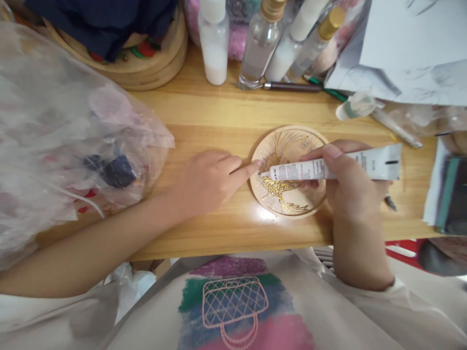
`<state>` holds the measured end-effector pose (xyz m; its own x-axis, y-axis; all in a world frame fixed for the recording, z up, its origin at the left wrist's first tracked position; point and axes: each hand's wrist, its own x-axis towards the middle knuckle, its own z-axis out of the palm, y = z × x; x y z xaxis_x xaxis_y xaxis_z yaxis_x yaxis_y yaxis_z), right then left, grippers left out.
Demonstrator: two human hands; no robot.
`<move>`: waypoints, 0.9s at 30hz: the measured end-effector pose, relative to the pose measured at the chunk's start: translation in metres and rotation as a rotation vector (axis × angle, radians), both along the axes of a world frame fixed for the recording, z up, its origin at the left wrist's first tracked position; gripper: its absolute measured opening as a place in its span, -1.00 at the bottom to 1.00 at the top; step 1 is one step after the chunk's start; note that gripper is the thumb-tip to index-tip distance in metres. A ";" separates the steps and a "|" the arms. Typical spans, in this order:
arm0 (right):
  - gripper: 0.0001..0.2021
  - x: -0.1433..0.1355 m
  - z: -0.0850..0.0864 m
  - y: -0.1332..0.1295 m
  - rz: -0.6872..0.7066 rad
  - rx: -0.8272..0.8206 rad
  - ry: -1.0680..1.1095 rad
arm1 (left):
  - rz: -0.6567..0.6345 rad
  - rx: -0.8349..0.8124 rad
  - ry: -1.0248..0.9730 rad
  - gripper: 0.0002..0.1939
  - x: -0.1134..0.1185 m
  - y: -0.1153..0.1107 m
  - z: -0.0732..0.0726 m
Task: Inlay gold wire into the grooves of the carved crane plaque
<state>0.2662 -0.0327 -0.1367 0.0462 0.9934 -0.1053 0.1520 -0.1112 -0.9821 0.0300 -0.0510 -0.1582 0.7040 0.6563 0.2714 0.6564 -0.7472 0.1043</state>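
Left hand (216,182) points, palm down — right hand (353,182) clasps a tube (310,169).

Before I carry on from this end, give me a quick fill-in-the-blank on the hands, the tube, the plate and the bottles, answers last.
1. The right hand holds a white tube with its nozzle toward the picture's ____ edge.
2. The left hand has one ____ stretched out to the round plate.
3. The shiny lines on the lower part of the plate are coloured ____.
4. The leftmost standing bottle has a ____ cap.

Missing words: left; finger; gold; white.
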 end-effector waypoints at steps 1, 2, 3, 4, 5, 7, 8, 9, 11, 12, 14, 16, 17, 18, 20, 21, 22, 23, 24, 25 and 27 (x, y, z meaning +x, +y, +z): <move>-0.80 0.000 0.000 0.000 0.002 0.007 0.002 | 0.002 0.012 -0.011 -0.65 0.000 0.000 0.000; -0.81 0.001 0.000 0.000 0.005 0.016 0.007 | 0.001 0.024 -0.023 -0.66 0.000 0.000 0.000; -0.82 0.001 0.000 0.000 0.007 0.021 0.011 | 0.001 0.028 -0.026 -0.67 0.000 0.000 -0.001; -0.82 0.001 0.000 0.000 0.006 0.023 0.013 | 0.002 0.032 -0.030 -0.68 0.000 0.000 -0.001; -0.82 0.001 0.000 0.000 0.004 0.018 0.012 | 0.003 0.031 -0.029 -0.68 0.000 0.000 -0.002; -0.82 0.002 0.000 0.000 -0.004 -0.005 0.003 | 0.005 0.035 -0.032 -0.68 0.000 -0.001 -0.003; -0.81 0.002 0.000 0.000 -0.006 -0.017 0.000 | 0.002 0.036 -0.033 -0.68 0.000 0.000 -0.004; -0.82 0.002 0.000 -0.001 -0.011 -0.025 0.000 | -0.002 0.043 -0.042 -0.68 0.000 0.000 -0.004; -0.83 0.003 0.000 -0.001 -0.013 -0.027 0.004 | -0.010 0.050 -0.052 -0.68 -0.001 0.000 -0.004; -0.84 0.003 0.000 -0.002 -0.012 -0.025 0.007 | -0.013 0.050 -0.053 -0.68 -0.001 0.000 -0.004; -0.85 0.003 0.000 -0.002 -0.007 -0.024 0.005 | -0.014 0.036 -0.035 -0.67 -0.001 0.000 -0.003; -0.84 0.002 0.001 -0.002 -0.008 -0.023 -0.001 | -0.011 0.032 -0.028 -0.66 0.000 0.000 -0.002; -0.84 0.001 0.001 -0.001 -0.015 -0.018 -0.001 | -0.012 0.035 -0.030 -0.66 0.000 0.000 -0.002; -0.83 0.001 0.001 -0.001 -0.022 -0.012 0.000 | -0.009 0.036 -0.027 -0.66 0.000 0.000 -0.002; -0.81 0.000 0.001 -0.001 -0.026 -0.004 0.008 | -0.005 0.039 -0.017 -0.67 0.000 0.000 -0.001; -0.81 0.000 0.001 -0.001 -0.025 0.000 0.013 | -0.003 0.035 -0.005 -0.67 0.000 0.000 -0.001; -0.81 0.001 0.000 -0.001 -0.022 0.000 0.014 | 0.001 0.025 0.011 -0.67 0.000 0.000 -0.001; -0.81 0.001 0.000 -0.001 -0.017 0.000 0.012 | 0.003 0.021 0.018 -0.66 0.000 0.000 -0.001; -0.81 0.001 0.000 -0.001 -0.014 0.003 0.009 | 0.003 0.019 0.018 -0.66 0.000 0.000 -0.002; -0.81 0.002 -0.001 -0.001 -0.016 0.007 0.004 | 0.001 0.016 0.018 -0.66 0.000 0.000 -0.002; -0.80 0.002 -0.001 -0.001 -0.021 0.012 -0.007 | -0.002 0.006 0.015 -0.65 0.000 0.000 -0.002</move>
<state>0.2681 -0.0341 -0.1374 0.0677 0.9934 -0.0926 0.1567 -0.1023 -0.9823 0.0300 -0.0511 -0.1602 0.7093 0.6531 0.2652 0.6563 -0.7491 0.0897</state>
